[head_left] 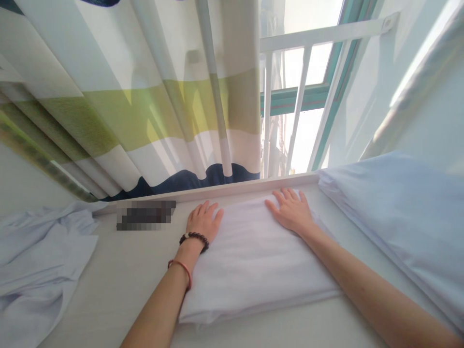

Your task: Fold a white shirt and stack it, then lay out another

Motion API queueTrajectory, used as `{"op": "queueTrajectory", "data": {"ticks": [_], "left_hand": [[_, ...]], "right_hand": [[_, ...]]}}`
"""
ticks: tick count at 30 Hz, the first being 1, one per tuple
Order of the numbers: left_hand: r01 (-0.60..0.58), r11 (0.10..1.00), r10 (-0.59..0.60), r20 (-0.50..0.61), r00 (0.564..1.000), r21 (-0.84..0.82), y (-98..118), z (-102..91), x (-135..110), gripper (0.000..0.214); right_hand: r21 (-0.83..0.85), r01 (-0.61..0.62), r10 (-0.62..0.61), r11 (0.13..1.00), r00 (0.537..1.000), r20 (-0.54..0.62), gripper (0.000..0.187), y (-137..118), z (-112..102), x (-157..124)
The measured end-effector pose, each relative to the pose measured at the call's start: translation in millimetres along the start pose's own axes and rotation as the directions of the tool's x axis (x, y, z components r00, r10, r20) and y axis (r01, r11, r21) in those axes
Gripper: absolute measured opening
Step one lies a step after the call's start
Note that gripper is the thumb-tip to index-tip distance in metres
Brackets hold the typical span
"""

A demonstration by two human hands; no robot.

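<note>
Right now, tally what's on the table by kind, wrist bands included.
Folded white cloth: 1
Crumpled pale blue cloth: 1
Pale blue cloth stack: 1
Black bead bracelet: 1
Red string bracelet: 1
Total: 5

a pixelated patch [146, 215] on the table [119, 280] blurs whatever lies there. the left hand [203, 222] and right hand [292, 210], both lying flat, hide parts of the far edge of the folded white cloth [253, 261]; both forearms run out at the bottom edge. the crumpled pale cloth [39, 261] is cut by the left and bottom edges, the pale stack [398, 212] by the right edge, the striped curtain [145, 96] by the top. glare washes out the view through the window [308, 63].
</note>
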State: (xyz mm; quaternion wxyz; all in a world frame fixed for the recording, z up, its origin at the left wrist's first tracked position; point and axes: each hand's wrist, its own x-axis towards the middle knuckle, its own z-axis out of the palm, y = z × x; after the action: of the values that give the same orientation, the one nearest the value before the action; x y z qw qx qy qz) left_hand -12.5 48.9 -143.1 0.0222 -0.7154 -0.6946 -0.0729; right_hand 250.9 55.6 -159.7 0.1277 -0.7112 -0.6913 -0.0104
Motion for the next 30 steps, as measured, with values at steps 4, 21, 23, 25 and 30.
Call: {"op": "queueTrajectory", "data": {"ticks": [4, 21, 23, 25, 30], "left_hand": [[-0.006, 0.999, 0.005, 0.027, 1.0, 0.032, 3, 0.1, -2, 0.053], [-0.142, 0.987, 0.126, 0.194, 0.973, 0.07, 30, -24.3, -31, 0.056], [-0.16, 0.986, 0.153, 0.134, 0.979, 0.04, 31, -15.0, -29, 0.057], [-0.171, 0.985, 0.168, 0.091, 0.982, 0.034, 28, -5.5, -25, 0.058], [-0.176, 0.984, 0.174, 0.079, 0.982, 0.016, 23, 2.7, -21, 0.058]], "right_hand": [[0.005, 0.001, -0.001, 1.0, 1.0, 0.002, 0.06, -1, -1, -1], [-0.093, 0.067, -0.052, 0.993, 0.986, 0.159, 0.042, -55, -36, -17], [-0.039, 0.132, -0.127, 0.99, 0.985, 0.113, 0.041, -71, -32, -14], [0.004, 0.146, -0.146, 0.989, 0.989, 0.026, 0.042, -82, -22, -15], [0.091, 0.161, -0.152, 0.983, 0.983, -0.102, 0.038, -83, 0, -14]]}}
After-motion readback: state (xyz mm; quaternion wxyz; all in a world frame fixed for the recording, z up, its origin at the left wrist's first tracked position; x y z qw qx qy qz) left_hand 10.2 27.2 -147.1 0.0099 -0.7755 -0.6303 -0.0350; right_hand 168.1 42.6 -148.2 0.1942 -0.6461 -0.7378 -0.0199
